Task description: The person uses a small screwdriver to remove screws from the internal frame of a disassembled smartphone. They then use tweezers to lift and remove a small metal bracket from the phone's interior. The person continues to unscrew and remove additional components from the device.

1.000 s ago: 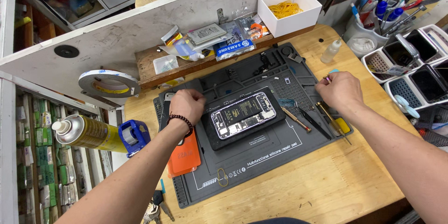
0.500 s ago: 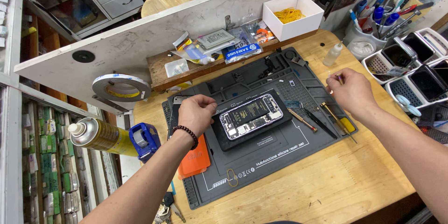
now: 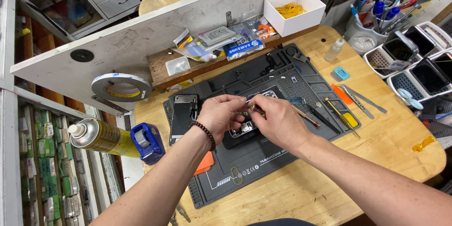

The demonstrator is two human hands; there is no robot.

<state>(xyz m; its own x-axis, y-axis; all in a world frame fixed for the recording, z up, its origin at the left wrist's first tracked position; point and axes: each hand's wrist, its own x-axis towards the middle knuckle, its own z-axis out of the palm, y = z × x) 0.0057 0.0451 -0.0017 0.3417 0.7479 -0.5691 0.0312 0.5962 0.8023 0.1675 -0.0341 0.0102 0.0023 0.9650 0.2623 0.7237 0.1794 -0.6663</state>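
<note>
An opened phone (image 3: 245, 129) lies on a dark grey work mat (image 3: 263, 160) at the middle of a wooden table (image 3: 372, 160); both hands cover most of it. My left hand (image 3: 220, 115), with a bead bracelet on the wrist, rests its fingertips on the phone's upper edge. My right hand (image 3: 278, 120) pinches a small screwdriver (image 3: 253, 107) over the phone, its fingers touching those of the left hand. A detached phone panel (image 3: 182, 113) lies on the mat to the left of the hands.
Tweezers (image 3: 362, 98), screwdrivers (image 3: 340, 115) and an orange pick (image 3: 340, 93) lie right of the hands. A spray can (image 3: 101, 136), blue tape dispenser (image 3: 148, 142) and tape roll (image 3: 121, 87) sit left. A white box (image 3: 294, 11), a dropper bottle (image 3: 333, 50) and grey trays (image 3: 419, 61) stand behind.
My right hand has come in from the right side of the mat with a small screwdriver and joined the left hand over the phone. The camera has moved closer.
</note>
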